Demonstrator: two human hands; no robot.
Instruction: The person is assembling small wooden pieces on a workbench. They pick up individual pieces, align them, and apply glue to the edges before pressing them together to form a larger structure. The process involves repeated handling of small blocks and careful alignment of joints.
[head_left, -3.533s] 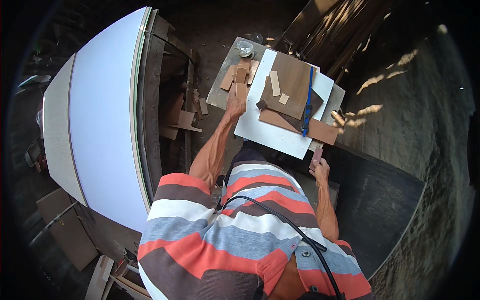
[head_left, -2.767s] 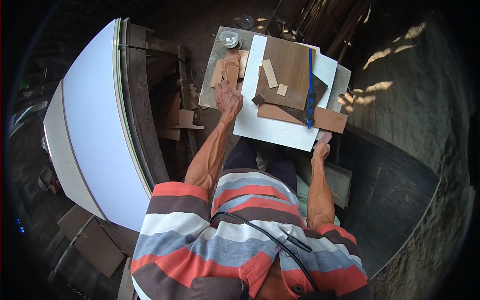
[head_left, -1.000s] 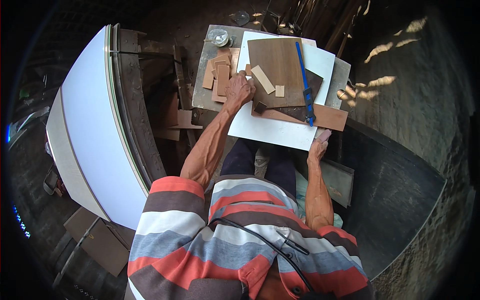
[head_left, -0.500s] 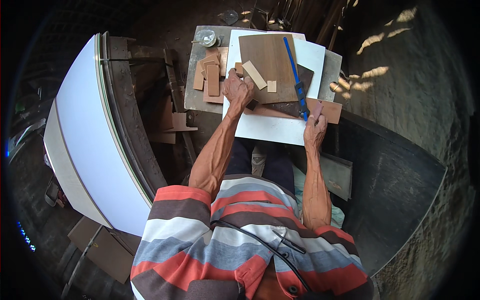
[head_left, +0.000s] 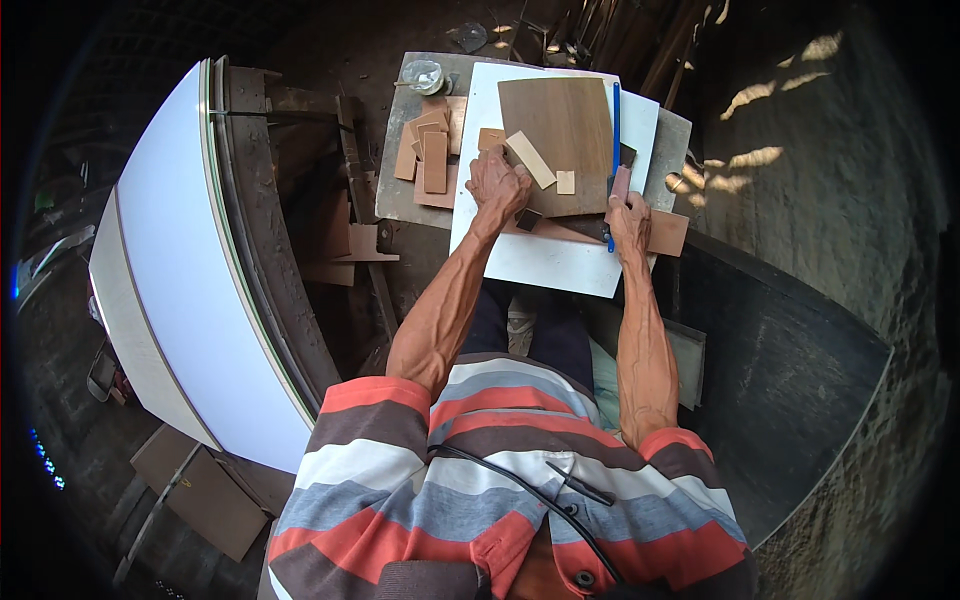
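Note:
My left hand (head_left: 500,183) is closed over the left side of the white board (head_left: 550,268), fingers curled beside a small tan wood piece (head_left: 491,138); what is under the fingertips is hidden. My right hand (head_left: 630,222) pinches a small reddish-brown block (head_left: 622,181). Right beside it stretches a long slim blue tool (head_left: 616,125), resembling a sliding caliper, partly covered by this hand. Between the hands lies a brown wood panel (head_left: 555,110) bearing a pale strip (head_left: 531,160) and a small pale square (head_left: 566,182). A dark square piece (head_left: 529,219) sits by my left wrist.
Stacked small brown wood pieces (head_left: 435,162) and a clear cup (head_left: 424,77) occupy the left of the grey worktop (head_left: 400,205). A light brown board (head_left: 668,232) juts out at the right. Large white sheets (head_left: 180,250) stand at left, a dark panel (head_left: 790,370) at right.
My right hand has moved up and inward with the block, over the blue tool's lower part. The blue tool has swung from slanted to nearly straight. My left hand stays by the tan piece.

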